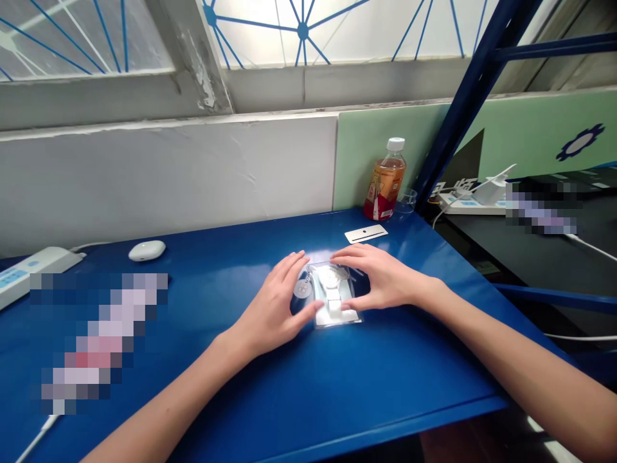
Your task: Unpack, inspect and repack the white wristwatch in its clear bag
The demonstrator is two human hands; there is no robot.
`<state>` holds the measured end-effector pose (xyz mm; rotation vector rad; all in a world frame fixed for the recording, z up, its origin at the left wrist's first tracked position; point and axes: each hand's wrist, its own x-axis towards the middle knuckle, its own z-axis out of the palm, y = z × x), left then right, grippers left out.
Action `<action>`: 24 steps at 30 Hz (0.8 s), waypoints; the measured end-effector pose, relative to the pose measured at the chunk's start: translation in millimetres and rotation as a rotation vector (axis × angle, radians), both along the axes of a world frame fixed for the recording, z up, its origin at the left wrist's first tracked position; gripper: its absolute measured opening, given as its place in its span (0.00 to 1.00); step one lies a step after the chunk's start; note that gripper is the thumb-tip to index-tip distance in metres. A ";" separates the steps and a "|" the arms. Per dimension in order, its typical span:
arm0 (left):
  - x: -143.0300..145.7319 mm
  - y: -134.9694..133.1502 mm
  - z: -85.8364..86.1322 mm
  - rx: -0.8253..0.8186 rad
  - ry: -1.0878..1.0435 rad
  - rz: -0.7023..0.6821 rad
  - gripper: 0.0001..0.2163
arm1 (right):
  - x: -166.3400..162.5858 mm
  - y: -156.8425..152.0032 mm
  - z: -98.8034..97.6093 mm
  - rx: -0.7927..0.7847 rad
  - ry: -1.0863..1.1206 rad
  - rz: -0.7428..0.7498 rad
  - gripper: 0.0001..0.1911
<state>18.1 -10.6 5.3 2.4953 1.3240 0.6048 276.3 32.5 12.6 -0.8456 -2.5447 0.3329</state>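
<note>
A small clear plastic package with white parts inside lies flat on the blue table. My left hand rests against its left side, fingers stretched along the edge and thumb at the near corner. My right hand curves round its right side, fingers over the far edge and thumb at the near right. Both hands touch the package and pinch it between them. A small round silvery piece sits by my left fingers.
A drink bottle with a white cap stands at the back right, a small clear cup beside it. A white card lies behind the package. A white oval object and a power strip sit at the left. A blue shelf frame rises at the right.
</note>
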 end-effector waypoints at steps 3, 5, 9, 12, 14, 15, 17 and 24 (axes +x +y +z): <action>-0.5 -0.8 0.7 -0.061 0.101 -0.113 0.41 | -4.6 -2.1 -4.0 -0.025 0.005 0.016 0.36; -1.6 0.2 0.7 -0.086 0.134 -0.123 0.44 | -6.3 -3.2 -5.3 -0.038 -0.004 0.025 0.36; -3.3 2.8 1.8 -0.102 0.147 -0.101 0.45 | -4.1 -5.3 -1.4 -0.053 -0.061 0.043 0.44; -4.2 4.1 3.9 -0.091 0.138 -0.105 0.44 | -0.2 -6.5 2.8 -0.077 -0.123 0.034 0.52; -5.4 5.2 5.3 -0.083 0.135 -0.125 0.44 | 1.5 -6.6 4.1 -0.098 -0.149 0.029 0.53; -6.1 5.9 5.9 -0.080 0.131 -0.138 0.44 | 1.9 -6.5 4.5 -0.111 -0.153 0.030 0.53; -7.3 7.0 6.8 -0.078 0.124 -0.154 0.44 | 1.8 -6.6 5.2 -0.140 -0.153 0.027 0.53; -8.0 6.8 4.2 -0.110 0.163 -0.096 0.50 | -0.3 -8.2 7.6 -0.144 -0.197 -0.009 0.56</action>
